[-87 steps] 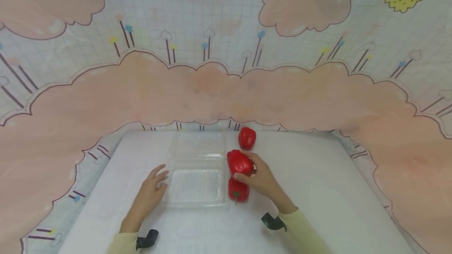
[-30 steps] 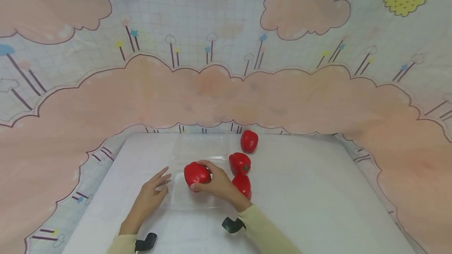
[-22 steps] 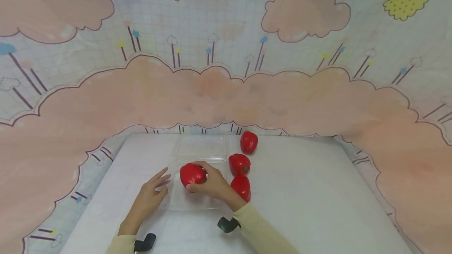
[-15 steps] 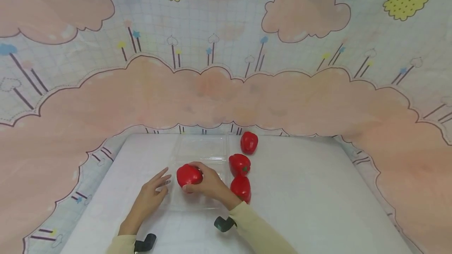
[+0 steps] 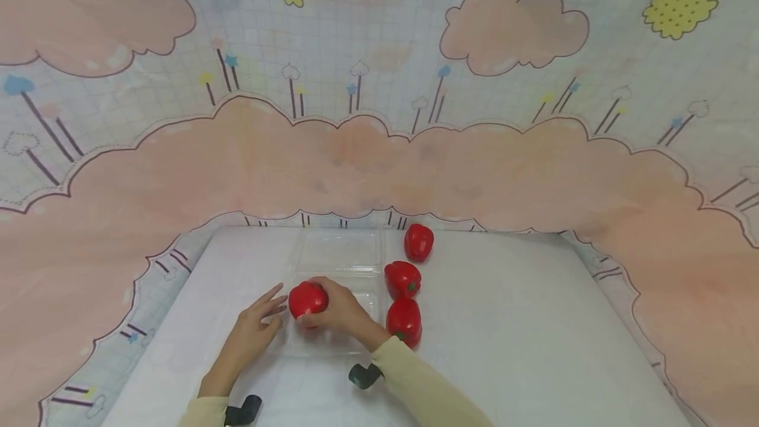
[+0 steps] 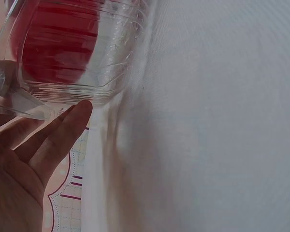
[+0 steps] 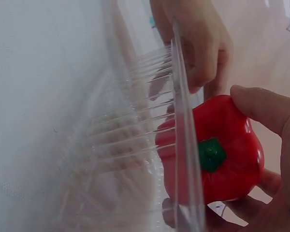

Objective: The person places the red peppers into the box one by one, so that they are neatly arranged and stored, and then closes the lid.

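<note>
A red bell pepper (image 5: 308,300) with a green stem end is held in my right hand (image 5: 340,308), thumb on one side and fingers on the other. It sits at the left part of the clear plastic clamshell box (image 5: 332,348), partly below the rim in the right wrist view. Through the clear wall in the left wrist view the red pepper (image 6: 60,43) shows. My left hand (image 5: 252,331) is beside the box's left side with fingers extended, and a fingertip touches or nearly touches the wall in the left wrist view. It holds nothing.
Three more red bell peppers line up right of the box: a far one (image 5: 418,243), a middle one (image 5: 403,279) and a near one (image 5: 404,321) by the right forearm. The box's lid (image 5: 338,250) lies folded back on the white table (image 5: 534,321).
My right hand has picked up a pepper from the row at right and carried it left into the box area, shifting further left and slightly nearer. The left hand has stayed almost still.
</note>
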Demonstrator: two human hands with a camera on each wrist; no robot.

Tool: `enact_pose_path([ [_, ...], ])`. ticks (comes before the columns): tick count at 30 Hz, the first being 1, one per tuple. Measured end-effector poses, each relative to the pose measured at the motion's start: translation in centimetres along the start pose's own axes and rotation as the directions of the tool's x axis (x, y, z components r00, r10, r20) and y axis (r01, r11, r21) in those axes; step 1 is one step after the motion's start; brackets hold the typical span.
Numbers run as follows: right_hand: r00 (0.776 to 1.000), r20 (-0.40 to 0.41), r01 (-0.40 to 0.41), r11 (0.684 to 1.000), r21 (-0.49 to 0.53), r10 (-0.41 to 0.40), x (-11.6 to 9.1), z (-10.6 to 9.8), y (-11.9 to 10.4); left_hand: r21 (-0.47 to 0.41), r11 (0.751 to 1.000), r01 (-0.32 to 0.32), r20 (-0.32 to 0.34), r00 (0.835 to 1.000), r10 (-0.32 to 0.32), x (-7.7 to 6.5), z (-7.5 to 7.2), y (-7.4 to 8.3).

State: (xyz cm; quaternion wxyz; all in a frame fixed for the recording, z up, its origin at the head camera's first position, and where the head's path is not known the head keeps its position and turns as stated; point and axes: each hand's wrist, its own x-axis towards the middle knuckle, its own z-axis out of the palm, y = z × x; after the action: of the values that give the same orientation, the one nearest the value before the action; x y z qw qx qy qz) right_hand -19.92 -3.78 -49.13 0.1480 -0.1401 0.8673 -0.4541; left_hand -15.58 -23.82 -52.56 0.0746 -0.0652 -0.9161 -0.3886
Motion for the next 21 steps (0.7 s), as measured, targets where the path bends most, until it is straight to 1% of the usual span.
enact_pose_path([
  [7,0.999,-0.027,-0.02,0.998,-0.06,0.018,0.18,0.27,0.05,0.009,1.0,0.013,-0.002,1.0,-0.013,0.09,0.05,0.32],
  [14,1.0,-0.028,-0.013,0.997,-0.074,0.011,0.42,0.38,0.41,0.019,1.0,0.024,-0.003,1.0,-0.024,0.22,0.11,0.31],
  [21,0.999,-0.038,-0.039,0.997,-0.061,0.037,0.73,0.52,0.64,0.005,1.0,0.022,0.0,1.0,-0.022,0.18,0.04,0.35],
])
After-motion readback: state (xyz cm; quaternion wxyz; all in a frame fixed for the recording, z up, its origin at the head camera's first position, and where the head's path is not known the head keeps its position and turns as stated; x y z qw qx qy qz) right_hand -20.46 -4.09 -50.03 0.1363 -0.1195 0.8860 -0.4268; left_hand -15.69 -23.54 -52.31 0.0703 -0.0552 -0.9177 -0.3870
